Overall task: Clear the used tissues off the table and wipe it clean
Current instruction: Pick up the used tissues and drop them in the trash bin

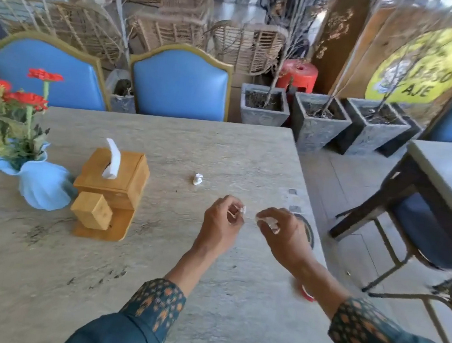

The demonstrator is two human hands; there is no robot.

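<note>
The left hand point(223, 217) pinches a small scrap of used tissue point(240, 210) between thumb and curled fingertips, and the right hand point(282, 231), just beside it, has its fingers curled round a slightly larger crumpled wad point(271, 223); both hover low over the near right part of the pale stone table point(222, 148), close to its right edge. One more crumpled tissue ball point(197, 179) lies loose on the tabletop, a little farther away and to the left of the hands, apart from everything else. Further left stands a bamboo tissue box point(116, 175) with a fresh sheet poking up from its slot, and beyond that, at the far left, a light blue vase point(43, 181) of red flowers. Dark smudges mark the near left of the surface (these look like the real work for the wipe). The step in hand appears to be gathering, so it would pay to pass the small scrap into the right hand's bundle, freeing the left to reach the remaining ball, rather than juggling three loose pieces. Pinch the ball from above so it does not skid across the smooth stone, and keep the collected wads held tight, since light scraps could drop over the near right edge.
</note>
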